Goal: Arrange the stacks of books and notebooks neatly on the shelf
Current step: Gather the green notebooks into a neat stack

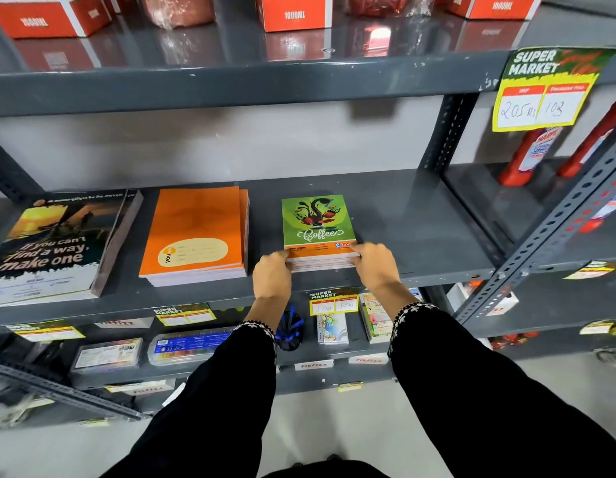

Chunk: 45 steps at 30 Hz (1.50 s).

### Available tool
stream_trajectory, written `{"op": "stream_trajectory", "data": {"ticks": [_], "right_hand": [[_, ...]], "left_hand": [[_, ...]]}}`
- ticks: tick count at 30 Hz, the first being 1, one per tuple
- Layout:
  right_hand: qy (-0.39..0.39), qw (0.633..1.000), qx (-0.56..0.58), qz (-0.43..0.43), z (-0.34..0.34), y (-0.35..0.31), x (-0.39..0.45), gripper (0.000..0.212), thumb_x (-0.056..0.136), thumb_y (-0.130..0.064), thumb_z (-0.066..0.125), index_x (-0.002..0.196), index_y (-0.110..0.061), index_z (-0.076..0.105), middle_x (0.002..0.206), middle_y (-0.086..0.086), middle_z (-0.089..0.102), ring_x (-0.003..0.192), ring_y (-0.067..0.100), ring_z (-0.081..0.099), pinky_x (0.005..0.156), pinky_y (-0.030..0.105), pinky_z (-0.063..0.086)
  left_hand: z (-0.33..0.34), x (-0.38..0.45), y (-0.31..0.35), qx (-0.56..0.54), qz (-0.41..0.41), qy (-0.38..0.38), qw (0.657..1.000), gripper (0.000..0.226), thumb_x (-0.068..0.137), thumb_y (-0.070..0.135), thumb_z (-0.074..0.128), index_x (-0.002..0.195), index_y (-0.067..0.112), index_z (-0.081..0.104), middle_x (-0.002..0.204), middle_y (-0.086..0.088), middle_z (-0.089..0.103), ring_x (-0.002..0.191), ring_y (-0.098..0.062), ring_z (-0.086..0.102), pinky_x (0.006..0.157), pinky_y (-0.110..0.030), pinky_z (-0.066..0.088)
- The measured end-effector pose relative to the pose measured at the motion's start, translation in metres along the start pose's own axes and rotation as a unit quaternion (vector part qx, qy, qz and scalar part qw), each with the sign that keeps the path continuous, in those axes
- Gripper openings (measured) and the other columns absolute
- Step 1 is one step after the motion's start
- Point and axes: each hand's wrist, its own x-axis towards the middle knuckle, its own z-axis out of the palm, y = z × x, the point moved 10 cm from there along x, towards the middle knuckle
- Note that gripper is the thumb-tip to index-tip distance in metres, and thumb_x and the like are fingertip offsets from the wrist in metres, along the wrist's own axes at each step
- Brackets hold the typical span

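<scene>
We have both hands on the green stack [318, 232], which lies flat on the shelf [420, 229] right of the orange stack [196, 236]. Our left hand [273, 270] clamps its near-left corner, our right hand [375, 262] its near-right corner. The stack's long axis runs away from us toward the wall, so squaring it likely means pushing straight back. Neither hand is nearer.

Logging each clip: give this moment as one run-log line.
left hand: grip on green Coffee notebook stack | right hand: same stack | orange notebook stack: untouched | shelf: right part bare
</scene>
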Motion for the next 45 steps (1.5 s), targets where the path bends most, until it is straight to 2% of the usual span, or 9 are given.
{"op": "stream_trajectory", "data": {"ticks": [7, 13, 16, 20, 27, 38, 45], "right_hand": [[-0.002, 1.000, -0.012, -0.014, 0.000, -0.002, -0.002, 0.030, 0.095, -0.020, 0.051, 0.123, -0.013, 0.062, 0.117, 0.015, 0.067, 0.103, 0.033, 0.063, 0.091, 0.037, 0.051], [-0.004, 0.999, 0.028, -0.020, -0.002, -0.003, -0.004, 0.032, 0.092, -0.024, 0.055, 0.120, -0.011, 0.064, 0.113, 0.016, 0.068, 0.099, 0.034, 0.064, 0.089, 0.038, 0.052], [-0.012, 0.999, 0.039, -0.020, -0.001, 0.000, -0.003, 0.033, 0.093, -0.021, 0.055, 0.123, -0.010, 0.062, 0.117, 0.017, 0.066, 0.102, 0.035, 0.063, 0.093, 0.040, 0.052], [-0.021, 0.999, 0.027, -0.011, 0.001, 0.003, 0.001, 0.034, 0.095, -0.018, 0.052, 0.128, -0.011, 0.058, 0.122, 0.018, 0.064, 0.108, 0.037, 0.060, 0.096, 0.041, 0.049], [-0.024, 0.999, 0.044, 0.000, -0.001, 0.005, 0.005, 0.032, 0.095, -0.018, 0.054, 0.125, -0.008, 0.061, 0.119, 0.019, 0.065, 0.105, 0.035, 0.062, 0.096, 0.039, 0.051], [-0.042, 0.999, -0.002, -0.031, -0.001, 0.001, 0.006, 0.032, 0.095, -0.021, 0.052, 0.124, -0.009, 0.062, 0.116, 0.017, 0.067, 0.103, 0.034, 0.062, 0.090, 0.038, 0.050], [-0.045, 0.998, 0.010, -0.032, 0.000, 0.001, 0.006, 0.034, 0.095, -0.021, 0.053, 0.125, -0.009, 0.061, 0.119, 0.017, 0.066, 0.106, 0.034, 0.062, 0.094, 0.038, 0.049]], "left_hand": [[0.001, -0.001, 0.001, 0.011, 0.007, -0.007, 1.000, 0.021, 0.091, 0.013, 0.053, 0.106, 0.011, 0.067, 0.097, -0.017, 0.073, 0.086, -0.035, 0.068, 0.079, -0.041, 0.055], [-0.001, -0.001, -0.001, -0.019, 0.005, -0.004, 1.000, 0.022, 0.091, 0.017, 0.055, 0.108, 0.011, 0.067, 0.097, -0.017, 0.074, 0.086, -0.035, 0.068, 0.080, -0.041, 0.056], [-0.001, 0.000, -0.003, -0.026, 0.004, -0.012, 1.000, 0.022, 0.091, 0.016, 0.054, 0.106, 0.011, 0.069, 0.098, -0.017, 0.073, 0.088, -0.036, 0.067, 0.081, -0.040, 0.055], [-0.001, 0.004, 0.000, 0.006, 0.019, -0.027, 0.999, 0.023, 0.092, 0.015, 0.052, 0.106, 0.010, 0.069, 0.097, -0.018, 0.073, 0.088, -0.037, 0.066, 0.080, -0.040, 0.054], [0.000, 0.007, 0.001, 0.019, 0.021, -0.038, 0.999, 0.024, 0.093, 0.017, 0.052, 0.107, 0.010, 0.070, 0.098, -0.018, 0.073, 0.089, -0.036, 0.066, 0.082, -0.040, 0.054], [0.006, 0.005, 0.008, 0.115, 0.064, -0.048, 0.990, 0.027, 0.095, 0.011, 0.042, 0.111, 0.009, 0.063, 0.104, -0.018, 0.071, 0.091, -0.035, 0.066, 0.081, -0.042, 0.054], [0.006, 0.005, 0.008, 0.129, 0.061, -0.045, 0.989, 0.026, 0.095, 0.012, 0.043, 0.111, 0.009, 0.063, 0.103, -0.017, 0.071, 0.091, -0.034, 0.066, 0.081, -0.041, 0.054]]}}
